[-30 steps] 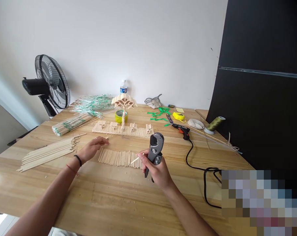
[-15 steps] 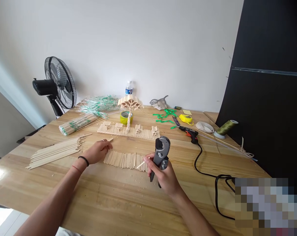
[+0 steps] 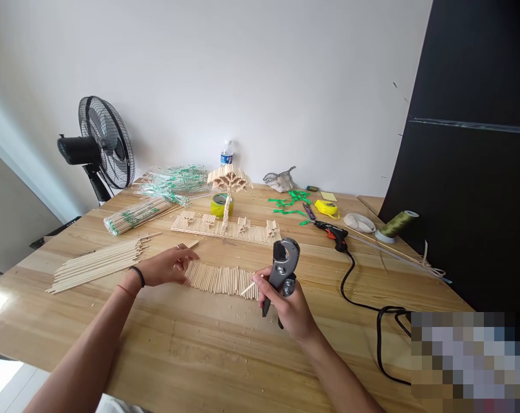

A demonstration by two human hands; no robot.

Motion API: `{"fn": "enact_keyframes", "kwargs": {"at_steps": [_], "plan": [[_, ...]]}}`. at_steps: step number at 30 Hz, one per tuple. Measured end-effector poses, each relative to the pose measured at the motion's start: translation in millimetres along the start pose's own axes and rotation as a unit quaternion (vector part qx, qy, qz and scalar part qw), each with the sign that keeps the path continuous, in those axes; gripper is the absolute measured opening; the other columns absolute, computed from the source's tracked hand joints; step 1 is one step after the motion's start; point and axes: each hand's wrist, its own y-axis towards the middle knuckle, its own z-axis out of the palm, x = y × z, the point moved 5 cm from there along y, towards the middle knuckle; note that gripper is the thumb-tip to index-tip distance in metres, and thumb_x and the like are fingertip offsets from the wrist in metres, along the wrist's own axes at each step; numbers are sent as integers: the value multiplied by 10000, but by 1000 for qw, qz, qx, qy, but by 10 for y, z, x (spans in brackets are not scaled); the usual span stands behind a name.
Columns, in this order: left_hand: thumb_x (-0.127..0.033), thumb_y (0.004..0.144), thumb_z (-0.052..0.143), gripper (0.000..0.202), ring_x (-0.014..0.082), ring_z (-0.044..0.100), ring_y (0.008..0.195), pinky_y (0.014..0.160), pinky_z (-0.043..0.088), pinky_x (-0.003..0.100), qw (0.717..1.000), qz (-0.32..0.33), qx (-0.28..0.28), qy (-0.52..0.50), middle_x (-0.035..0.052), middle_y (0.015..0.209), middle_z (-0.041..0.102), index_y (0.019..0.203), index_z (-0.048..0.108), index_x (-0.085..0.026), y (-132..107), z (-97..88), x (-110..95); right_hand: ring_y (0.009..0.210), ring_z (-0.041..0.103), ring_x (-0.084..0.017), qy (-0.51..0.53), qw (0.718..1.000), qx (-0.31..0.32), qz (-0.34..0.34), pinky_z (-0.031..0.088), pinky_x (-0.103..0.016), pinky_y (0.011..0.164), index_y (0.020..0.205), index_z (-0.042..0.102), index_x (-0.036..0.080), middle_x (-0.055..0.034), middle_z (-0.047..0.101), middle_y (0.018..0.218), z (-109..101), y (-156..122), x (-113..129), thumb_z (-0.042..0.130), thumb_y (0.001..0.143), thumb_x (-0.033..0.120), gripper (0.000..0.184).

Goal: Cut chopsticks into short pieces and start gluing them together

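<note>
My right hand (image 3: 288, 307) is closed round a grey and black cutter (image 3: 284, 265), held upright, and also pinches a short wooden stick (image 3: 248, 288) that points left. It hovers at the right end of a row of short cut sticks (image 3: 219, 279) lying side by side on the wooden table (image 3: 191, 350). My left hand (image 3: 165, 267) rests at the row's left end, fingers stretched out and touching the first sticks. A loose short stick (image 3: 193, 245) lies just beyond its fingertips.
Long sticks (image 3: 99, 264) and a wrapped bundle (image 3: 135, 216) lie left. Behind the row stand a stick platform (image 3: 225, 229) with a stick tree (image 3: 228, 180) and yellow tape (image 3: 219, 203). A glue gun (image 3: 331, 231) with black cord (image 3: 372, 310), thread spool (image 3: 395, 223) and fan (image 3: 99, 146) are around.
My left hand has slid down from the loose stick to the left end of the row. My right hand still holds the cutter and stick; the view has shifted left.
</note>
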Motion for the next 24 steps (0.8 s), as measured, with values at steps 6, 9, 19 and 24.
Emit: {"fn": "enact_keyframes", "kwargs": {"at_steps": [6,9,19,24], "plan": [[-234,731,775,622,208,574,953,906,498,343,999,9,50,13,47,1174,563,1330,607,-253,-18,37,-13,524,578,-155,-3,1000,-4,2,470,-287,550,864,677,190,22,609,584,4,0,5,717,887,555,368],[-230,759,752,576,199,571,918,875,496,329,999,23,46,16,41,1130,572,1319,614,-251,-9,48,-7,527,582,-159,-7,1000,-7,-5,475,-292,562,860,681,188,21,614,571,-5,6,27,721,885,549,365],[-387,842,705,425,183,643,858,797,545,308,998,23,-55,31,46,1073,626,1245,679,-252,1,-72,25,544,581,-168,0,1000,-12,-18,499,-304,572,843,682,192,13,618,578,-19,25,65,719,895,536,350],[-354,858,643,228,248,628,880,798,510,371,972,-68,-200,100,80,988,631,998,686,-179,69,-147,260,581,584,-168,6,999,-34,-27,495,-292,561,821,695,188,-8,640,637,-40,30,64,727,900,506,329]]}}
